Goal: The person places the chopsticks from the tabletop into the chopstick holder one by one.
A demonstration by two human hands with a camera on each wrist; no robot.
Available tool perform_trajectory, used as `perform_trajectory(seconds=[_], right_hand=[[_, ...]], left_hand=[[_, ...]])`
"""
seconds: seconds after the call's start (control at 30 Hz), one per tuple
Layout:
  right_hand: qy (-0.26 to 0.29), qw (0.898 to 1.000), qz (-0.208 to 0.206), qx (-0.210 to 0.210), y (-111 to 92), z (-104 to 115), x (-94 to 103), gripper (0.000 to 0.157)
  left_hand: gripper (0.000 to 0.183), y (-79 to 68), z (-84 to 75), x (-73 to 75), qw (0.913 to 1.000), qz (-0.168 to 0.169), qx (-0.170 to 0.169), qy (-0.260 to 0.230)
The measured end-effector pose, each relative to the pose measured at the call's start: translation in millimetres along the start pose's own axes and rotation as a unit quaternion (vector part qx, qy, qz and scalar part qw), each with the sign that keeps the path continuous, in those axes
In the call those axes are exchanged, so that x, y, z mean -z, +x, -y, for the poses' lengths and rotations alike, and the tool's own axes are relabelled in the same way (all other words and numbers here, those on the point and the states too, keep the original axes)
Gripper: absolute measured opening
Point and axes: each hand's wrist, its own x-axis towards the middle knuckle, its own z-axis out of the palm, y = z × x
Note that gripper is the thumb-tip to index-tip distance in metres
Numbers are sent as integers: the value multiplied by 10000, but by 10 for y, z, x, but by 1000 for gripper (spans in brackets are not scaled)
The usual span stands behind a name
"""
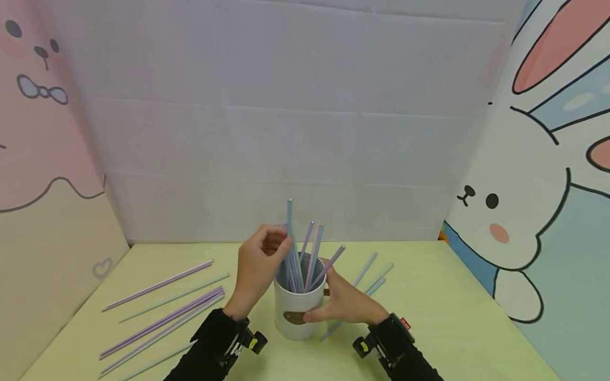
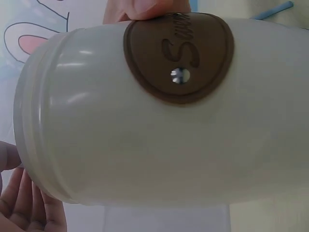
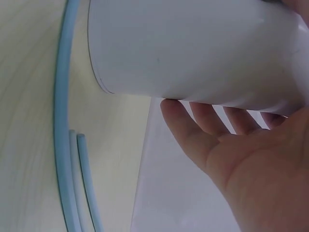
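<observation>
A white mug (image 1: pixel 297 321) with a brown oval patch (image 2: pixel 179 58) stands upright on the table. Several thin pastel sticks, pencil-like in shape, lean inside it, among them a purple stick (image 1: pixel 331 264) and a pink stick (image 1: pixel 313 248). Above the rim, my left hand (image 1: pixel 259 259) pinches a tall blue stick (image 1: pixel 289 218) between thumb and fingers; its lower end is down in the mug. My right hand (image 1: pixel 350 297) grips the mug from the right, thumb at the front by the patch. Its fingers (image 3: pixel 186 128) lie along the mug's far side.
Left of the mug lie several loose sticks, including purple sticks (image 1: pixel 162 323) and a pale green stick (image 1: pixel 173 298). Behind my right hand lie blue sticks (image 1: pixel 366 269). A white sheet (image 1: pixel 286 132) rises at the table's back, with printed cartoon panels (image 1: pixel 524 211) at the sides.
</observation>
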Motion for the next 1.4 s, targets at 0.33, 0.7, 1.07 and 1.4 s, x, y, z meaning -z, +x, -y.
perform_trajectory(seconds=[0.33, 0.7, 1.07, 1.4], right_hand=[[185, 9993, 66, -316, -7, -221, -10, 106], [-169, 9985, 209, -476, -31, -127, 141, 106], [-2169, 9752, 150, -417, -328, 6, 638, 51], [-3532, 9345, -232, -383, -595, -293, 856, 33]], left_hand=[[23, -57, 54, 86, 9994, -39, -139, 299], [20, -100, -122, 186, 9852, 710, -1220, 976], [23, -241, -379, 225, 9609, 1198, -2055, 1415], [26, -449, -540, 163, 9480, 1575, -2339, 1474]])
